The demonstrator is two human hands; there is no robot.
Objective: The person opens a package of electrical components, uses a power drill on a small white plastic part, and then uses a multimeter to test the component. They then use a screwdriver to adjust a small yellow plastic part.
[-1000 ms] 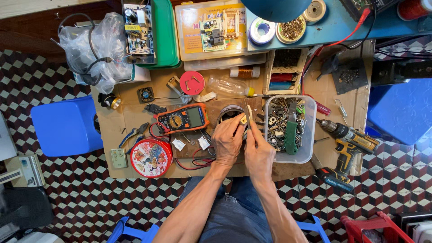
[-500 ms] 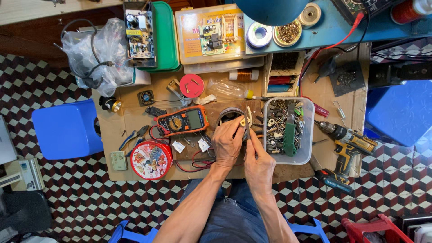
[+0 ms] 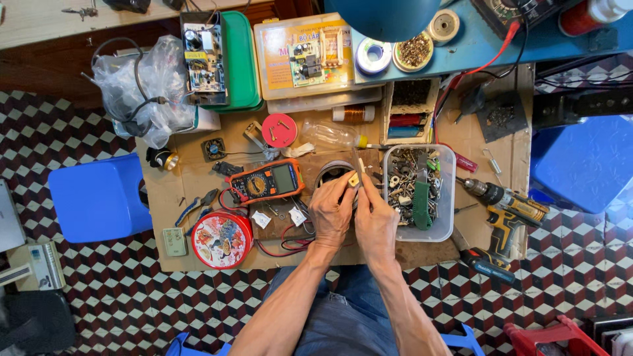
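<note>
Brown cardboard covered the low workbench (image 3: 198, 254), and both hands met over the middle of it, close to the front edge. The left hand (image 3: 331, 212) and the right hand (image 3: 374, 221) were pressed side by side, fingertips pinched together on a small pale part (image 3: 354, 178); a thin rod-like tool (image 3: 357, 161) rose from the right hand's grip toward the back edge, though the view was too small to tell whether it was a screwdriver or a soldering tip. Just under the fingers sat a round metal ring or tin (image 3: 333, 173), partly hidden by the left hand. Touching distance to the left lay an orange multimeter (image 3: 267, 180) with red and black leads curling toward the front edge. A clear plastic tub of screws and hardware (image 3: 419, 191), with a green-handled tool lying in it, stood just beside the right hand. Near the front left corner sat a round red tin (image 3: 222, 238), with blue-handled pliers (image 3: 195, 206) next to it. A yellow and black cordless drill (image 3: 506, 207) lay along the right edge. Toward the back edge were a red lid (image 3: 279, 130), a clear plastic bottle (image 3: 330, 135) on its side, and a green tray carrying a circuit board (image 3: 204, 56).
</note>
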